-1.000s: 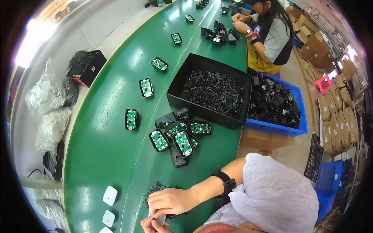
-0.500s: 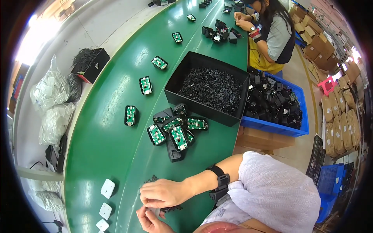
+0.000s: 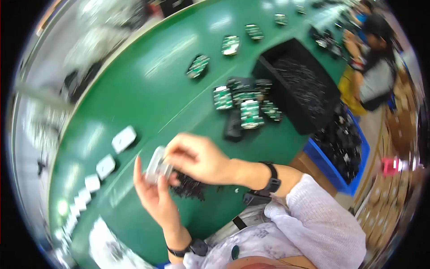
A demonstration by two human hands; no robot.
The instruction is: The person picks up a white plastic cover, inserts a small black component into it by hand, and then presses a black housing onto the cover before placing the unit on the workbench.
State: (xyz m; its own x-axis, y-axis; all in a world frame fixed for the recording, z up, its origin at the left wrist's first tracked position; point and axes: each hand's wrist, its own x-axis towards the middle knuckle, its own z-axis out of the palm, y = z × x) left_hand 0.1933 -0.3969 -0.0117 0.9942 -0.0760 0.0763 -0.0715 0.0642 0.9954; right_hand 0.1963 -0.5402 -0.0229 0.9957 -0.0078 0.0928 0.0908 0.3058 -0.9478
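Note:
A small pale, translucent rectangular plastic cover (image 3: 154, 167) is held up above the green table, tilted. My left hand (image 3: 154, 201) grips it from below, with one finger stretched up along its left side. At its upper right edge, the fingers of my right hand (image 3: 201, 157) are closed on it; whether a smaller part is also between them is blurred. Below my right hand lies a loose pile of small black parts (image 3: 190, 188). White square covers (image 3: 123, 139) stand in a row to the left.
Black housings with green circuit boards (image 3: 251, 114) are heaped ahead, and several more (image 3: 198, 67) lie spaced along the table (image 3: 148, 103). A large black box (image 3: 280, 92) of small black parts is at right, beside a blue crate (image 3: 333, 172). Another person (image 3: 374, 67) sits beyond.
My view has swung, so the table's contents appear shifted. Both hands now appear higher in the picture, and the pale cover shows more plainly between them. More white covers have come into view.

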